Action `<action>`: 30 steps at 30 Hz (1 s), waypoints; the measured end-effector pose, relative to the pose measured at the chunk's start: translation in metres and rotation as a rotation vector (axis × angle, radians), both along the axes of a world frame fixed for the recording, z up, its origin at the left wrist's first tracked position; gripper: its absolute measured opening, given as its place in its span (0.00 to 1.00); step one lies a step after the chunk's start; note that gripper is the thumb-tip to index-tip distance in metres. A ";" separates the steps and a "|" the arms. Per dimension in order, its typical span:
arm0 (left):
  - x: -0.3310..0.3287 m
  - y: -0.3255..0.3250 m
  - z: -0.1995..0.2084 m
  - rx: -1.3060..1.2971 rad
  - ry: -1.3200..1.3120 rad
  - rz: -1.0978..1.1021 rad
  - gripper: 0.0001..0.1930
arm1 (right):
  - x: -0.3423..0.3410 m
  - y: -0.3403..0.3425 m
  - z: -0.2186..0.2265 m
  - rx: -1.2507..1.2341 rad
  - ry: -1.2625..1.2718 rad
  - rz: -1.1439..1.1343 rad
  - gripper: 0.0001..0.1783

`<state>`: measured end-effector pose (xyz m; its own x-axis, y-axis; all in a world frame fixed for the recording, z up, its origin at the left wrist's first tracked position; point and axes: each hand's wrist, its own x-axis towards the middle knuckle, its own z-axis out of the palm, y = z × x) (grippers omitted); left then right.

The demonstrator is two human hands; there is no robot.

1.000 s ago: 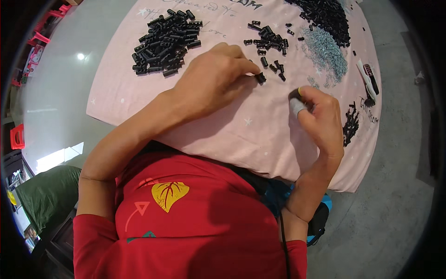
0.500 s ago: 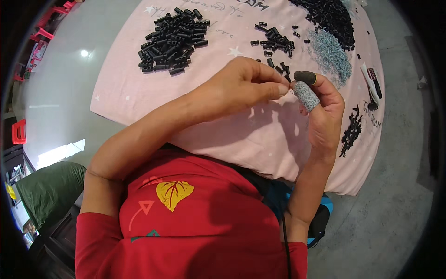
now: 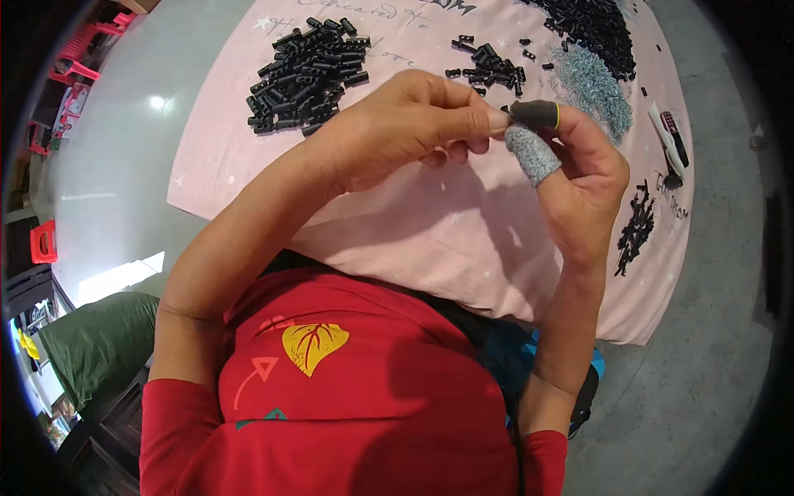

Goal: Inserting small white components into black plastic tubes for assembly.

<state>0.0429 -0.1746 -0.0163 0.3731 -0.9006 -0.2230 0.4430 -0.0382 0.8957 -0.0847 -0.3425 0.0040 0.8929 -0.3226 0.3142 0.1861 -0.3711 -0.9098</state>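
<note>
In front of me, above the pink cloth, my left hand (image 3: 418, 124) pinches with thumb and index finger, its other fingers curled beneath. My right hand (image 3: 575, 178) meets it tip to tip, also pinching. A dark cover (image 3: 535, 114) sits on the right index finger and a grey knit cover (image 3: 533, 155) on the right thumb. Only a dark speck shows between the fingertips; what they hold is too small and hidden to name. Just beyond the hands lies a small group of short black cylindrical parts (image 3: 490, 66).
A larger heap of black cylindrical parts (image 3: 306, 74) lies far left on the pink cloth (image 3: 413, 240). At the far right are a black pile (image 3: 591, 33) and small silvery pieces (image 3: 597, 91). Thin black pieces (image 3: 635, 231) and a black handheld object (image 3: 674, 139) lie near the right edge.
Both hands have moved slightly up and away from me, still joined at the fingertips. The left hand's lower fingers now show beneath its thumb. The view has shifted a little.
</note>
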 end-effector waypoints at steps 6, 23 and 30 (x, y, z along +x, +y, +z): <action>0.011 -0.002 -0.010 0.072 -0.725 0.179 0.11 | 0.005 -0.021 -0.021 0.035 0.241 -0.053 0.09; -0.005 -0.016 -0.031 0.032 -1.257 0.178 0.08 | -0.001 -0.012 -0.025 -0.020 0.235 -0.196 0.10; -0.005 -0.019 -0.037 -0.021 -1.395 0.249 0.11 | 0.002 -0.015 -0.028 -0.009 0.176 -0.197 0.11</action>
